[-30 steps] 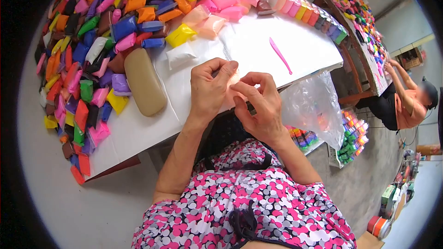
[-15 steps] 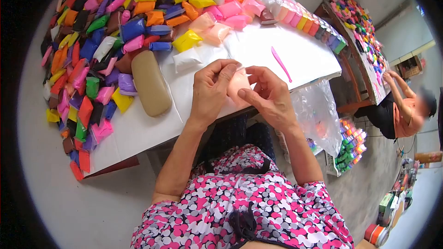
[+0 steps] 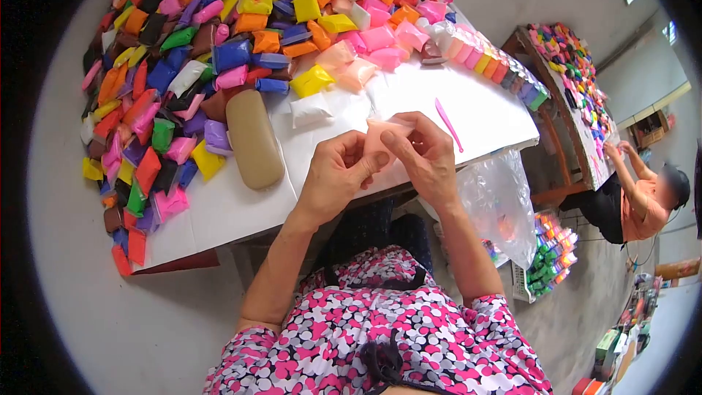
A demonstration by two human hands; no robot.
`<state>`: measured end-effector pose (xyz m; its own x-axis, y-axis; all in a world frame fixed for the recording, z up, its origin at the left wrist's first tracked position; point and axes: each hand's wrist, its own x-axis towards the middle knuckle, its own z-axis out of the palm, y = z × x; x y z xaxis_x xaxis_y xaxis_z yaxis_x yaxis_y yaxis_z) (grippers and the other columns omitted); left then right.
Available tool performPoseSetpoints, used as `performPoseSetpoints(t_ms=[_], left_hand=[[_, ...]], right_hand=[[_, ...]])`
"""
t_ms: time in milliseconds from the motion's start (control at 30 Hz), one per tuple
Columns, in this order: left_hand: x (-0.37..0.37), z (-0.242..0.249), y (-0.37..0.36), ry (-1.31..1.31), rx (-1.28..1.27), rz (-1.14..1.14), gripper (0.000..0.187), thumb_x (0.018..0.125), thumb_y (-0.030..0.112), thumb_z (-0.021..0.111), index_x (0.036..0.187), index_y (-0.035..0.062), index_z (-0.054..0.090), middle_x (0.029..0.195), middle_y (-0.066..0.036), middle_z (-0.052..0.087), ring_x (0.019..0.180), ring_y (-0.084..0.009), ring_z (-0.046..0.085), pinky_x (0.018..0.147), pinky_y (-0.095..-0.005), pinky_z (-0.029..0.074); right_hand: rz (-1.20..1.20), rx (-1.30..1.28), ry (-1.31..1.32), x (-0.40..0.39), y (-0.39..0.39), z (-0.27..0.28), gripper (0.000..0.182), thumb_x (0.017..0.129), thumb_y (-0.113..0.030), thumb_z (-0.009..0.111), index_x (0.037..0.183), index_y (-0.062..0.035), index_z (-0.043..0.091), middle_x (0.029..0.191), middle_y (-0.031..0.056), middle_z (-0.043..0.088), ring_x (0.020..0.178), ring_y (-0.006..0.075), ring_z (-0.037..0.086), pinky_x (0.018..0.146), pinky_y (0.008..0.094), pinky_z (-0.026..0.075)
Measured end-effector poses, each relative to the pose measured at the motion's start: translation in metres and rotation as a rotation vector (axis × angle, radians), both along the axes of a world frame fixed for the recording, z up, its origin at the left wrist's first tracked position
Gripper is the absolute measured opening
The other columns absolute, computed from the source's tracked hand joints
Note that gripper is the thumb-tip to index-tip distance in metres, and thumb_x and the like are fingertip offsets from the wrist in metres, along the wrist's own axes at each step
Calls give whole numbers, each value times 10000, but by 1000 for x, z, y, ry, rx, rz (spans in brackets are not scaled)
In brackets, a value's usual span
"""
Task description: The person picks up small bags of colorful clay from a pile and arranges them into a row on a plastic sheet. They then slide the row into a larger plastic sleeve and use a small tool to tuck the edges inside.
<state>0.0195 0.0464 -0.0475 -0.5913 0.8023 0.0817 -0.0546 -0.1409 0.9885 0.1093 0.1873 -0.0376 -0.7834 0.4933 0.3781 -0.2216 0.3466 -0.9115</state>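
Note:
A small peach-coloured soft packet (image 3: 380, 134) is between my hands, just above the front edge of the white table. Its top edge sticks up past my fingers. My right hand (image 3: 428, 161) pinches it from the right, thumb in front. On its lower left side, my left hand (image 3: 335, 175) has thumb and fingers closed on the packet's edge. A white packet (image 3: 311, 111) lies on the table behind my left hand. To the left is a tan, rounded oblong case (image 3: 254, 139). A pink plastic knife-like tool (image 3: 448, 124) rests to the right.
A large heap of coloured packets (image 3: 234, 51) covers the table's left and back. A row of small coloured packs in clear wrap (image 3: 486, 58) runs along the far right edge. A clear plastic bag (image 3: 497, 190) hangs at right. Another person (image 3: 640, 205) works at a second table.
My right hand has shifted up to the packet's top, and my left hand has dropped to its lower left. The packet is tilted differently. The whole view has moved slightly.

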Motion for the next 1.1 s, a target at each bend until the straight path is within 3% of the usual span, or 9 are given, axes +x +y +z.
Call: performPoseSetpoints(t_ms=[100, 233, 467, 533, 667, 767, 867, 967, 1100], left_hand=[[1, 5, -2, -19, -11, 12, 251, 947, 223, 657, 1045, -8, 650, 778, 3, 631, 638, -44, 538, 574, -204, 456], [-2, 15, -12, 7, -37, 151, 226, 950, 161, 632, 1102, -6, 646, 828, -20, 645, 661, -54, 554, 607, -213, 470], [3, 17, -17, 262, -140, 177, 242, 935, 162, 652, 1115, 0, 653, 833, -6, 626, 691, -37, 533, 618, -197, 457], [8, 18, -10, 325, -170, 184, 225, 929, 165, 662, 1085, 2, 665, 810, 3, 620, 685, -32, 520, 610, -195, 445], [14, 8, 0, 44, -226, 149, 209, 934, 184, 664, 973, -21, 674, 735, 2, 614, 608, -41, 472, 554, -218, 407], [32, 6, 7, 352, -54, 452, 224, 940, 182, 652, 963, -41, 663, 718, -26, 625, 577, -64, 485, 529, -248, 409], [33, 2, 12, 563, -129, 463, 213, 941, 163, 643, 937, -49, 662, 697, -48, 626, 581, -84, 519, 526, -264, 418], [30, -11, 16, 612, -107, 513, 198, 937, 151, 638, 914, -43, 670, 685, -63, 619, 587, -88, 535, 528, -267, 425], [28, -12, 17, 462, -213, 428, 190, 945, 136, 614, 904, -38, 675, 696, -50, 627, 584, -86, 542, 529, -266, 430]], right_hand=[[80, -76, 40, -6, 8, 1, 240, 901, -195, 699, 970, 33, 669, 697, -22, 597, 598, 17, 465, 505, 196, 347], [23, -425, -69, -9, 20, 11, 199, 903, -204, 689, 829, -20, 674, 628, -28, 562, 509, 22, 429, 439, 194, 294], [41, -718, -177, -19, 25, 3, 253, 913, -225, 681, 739, -56, 610, 623, -16, 542, 474, 23, 443, 409, 165, 300], [29, -701, -169, -18, 23, 6, 260, 919, -222, 674, 735, -52, 603, 619, -17, 539, 478, 30, 454, 409, 172, 311], [-45, -639, -148, -18, 17, 5, 279, 938, -213, 649, 733, -32, 588, 610, -7, 543, 474, 46, 467, 400, 190, 322], [-95, -462, -22, -15, 15, -3, 293, 955, -218, 625, 752, -11, 582, 596, 11, 548, 466, 63, 479, 399, 209, 345], [-167, -350, 34, -13, 3, 0, 298, 970, -225, 606, 772, -4, 575, 585, 25, 552, 461, 74, 495, 406, 223, 370], [-258, -239, 81, -11, -13, 6, 289, 972, -210, 607, 788, 9, 559, 572, 38, 559, 460, 87, 514, 419, 247, 403], [-447, 208, 120, -12, -17, 1, 217, 941, -119, 627, 792, 11, 537, 644, 87, 559, 490, 154, 539, 425, 301, 420]])
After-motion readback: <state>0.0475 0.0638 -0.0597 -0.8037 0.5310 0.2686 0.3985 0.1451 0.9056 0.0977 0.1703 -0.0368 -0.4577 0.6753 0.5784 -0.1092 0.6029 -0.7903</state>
